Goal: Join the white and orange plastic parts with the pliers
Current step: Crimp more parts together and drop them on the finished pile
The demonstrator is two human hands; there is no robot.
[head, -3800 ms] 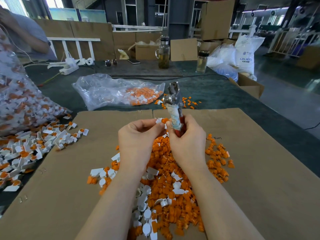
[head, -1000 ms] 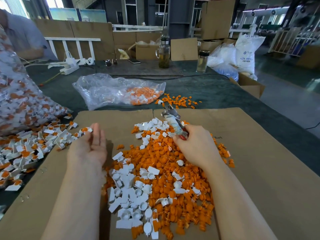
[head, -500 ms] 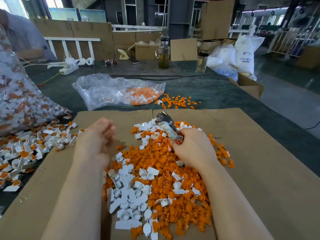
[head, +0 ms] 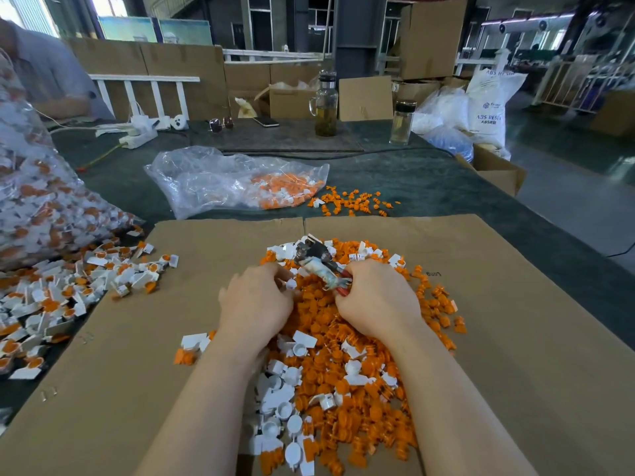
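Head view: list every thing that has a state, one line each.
pliers: gripped, lying low over the pile
left hand: pinching a white part
right hand: gripping the pliers' handles
plastic bag: open, parts spilling out
glass jug: lidded, partly full

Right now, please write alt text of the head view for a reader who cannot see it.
Over a pile of orange and white plastic parts on a cardboard sheet, the right hand grips pliers and the left hand pinches a small white part. Joined pieces lie to the left.
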